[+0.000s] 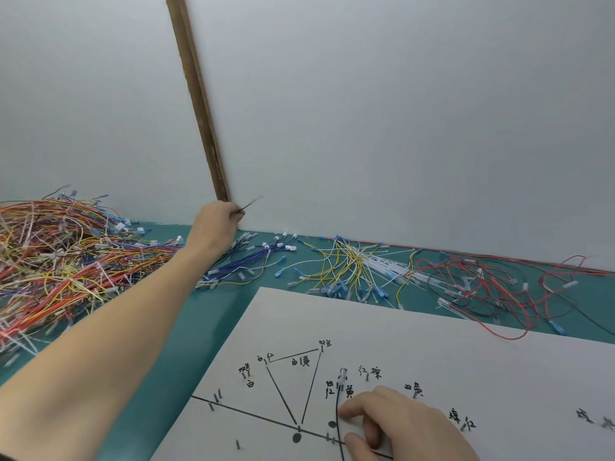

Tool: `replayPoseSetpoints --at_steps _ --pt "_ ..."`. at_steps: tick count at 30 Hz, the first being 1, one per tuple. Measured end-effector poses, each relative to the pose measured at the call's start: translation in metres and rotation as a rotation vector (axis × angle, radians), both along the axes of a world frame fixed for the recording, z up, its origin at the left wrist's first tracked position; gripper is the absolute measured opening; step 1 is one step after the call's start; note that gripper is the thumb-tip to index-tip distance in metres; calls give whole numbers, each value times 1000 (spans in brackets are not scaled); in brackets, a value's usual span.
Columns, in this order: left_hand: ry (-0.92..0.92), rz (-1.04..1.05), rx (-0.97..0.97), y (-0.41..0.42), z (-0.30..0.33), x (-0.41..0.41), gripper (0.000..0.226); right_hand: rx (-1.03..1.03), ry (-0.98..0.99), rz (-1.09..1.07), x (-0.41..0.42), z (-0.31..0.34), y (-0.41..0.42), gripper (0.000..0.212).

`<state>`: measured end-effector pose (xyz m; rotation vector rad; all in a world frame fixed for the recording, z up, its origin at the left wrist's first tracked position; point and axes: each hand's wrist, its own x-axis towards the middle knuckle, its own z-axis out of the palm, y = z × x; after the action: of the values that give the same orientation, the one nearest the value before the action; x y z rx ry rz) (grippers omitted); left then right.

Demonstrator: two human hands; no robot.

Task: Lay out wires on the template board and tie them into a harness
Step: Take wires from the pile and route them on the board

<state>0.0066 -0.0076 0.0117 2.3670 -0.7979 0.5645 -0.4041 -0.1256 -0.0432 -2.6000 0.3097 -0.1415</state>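
Nearest, at about 5 o'clock, the right hand rests on the white template board, its fingers curled down and pressing a black wire against the board. That wire runs up from the bottom edge to a small white connector seated between pins near the board's middle. The board carries black drawn lines, hand-written labels and short metal pins standing along the lines; it lies on a teal table. The left arm stretches from 8 o'clock toward 11 o'clock, and the left hand is raised above the table's far edge, fingers closed together in a pinch on a thin dark wire end that is blurred. Beyond the board, from 9 o'clock to 3 o'clock, loose wires lie in groups on the table: a large tangled heap of red, orange and yellow harnesses at 9 o'clock, a blue wire bunch just below the left hand, a yellow and white bunch at 1 o'clock, and red and black wires at 3 o'clock. Farthest, a pale wall with a brown wooden strip leaning up toward 12 o'clock.
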Motion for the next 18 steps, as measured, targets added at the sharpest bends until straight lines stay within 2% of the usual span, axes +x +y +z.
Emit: replayPoseSetpoints --at_steps 5,8,11,15,18 --pt "120 -41 -480 -13 37 -21 21 40 -30 -3 -2 0 1 32" --pt "313 -229 -745 -18 63 -51 18 88 -29 -23 -3 2 1 33" --pt "503 -469 -749 -17 76 -97 18 172 -50 -57 -2 2 2 29" --pt "822 -771 -575 -12 59 -167 26 382 -186 -111 -5 8 4 22" --pt "981 -889 -486 -10 40 -208 32 504 -337 -169 -8 12 5 20"
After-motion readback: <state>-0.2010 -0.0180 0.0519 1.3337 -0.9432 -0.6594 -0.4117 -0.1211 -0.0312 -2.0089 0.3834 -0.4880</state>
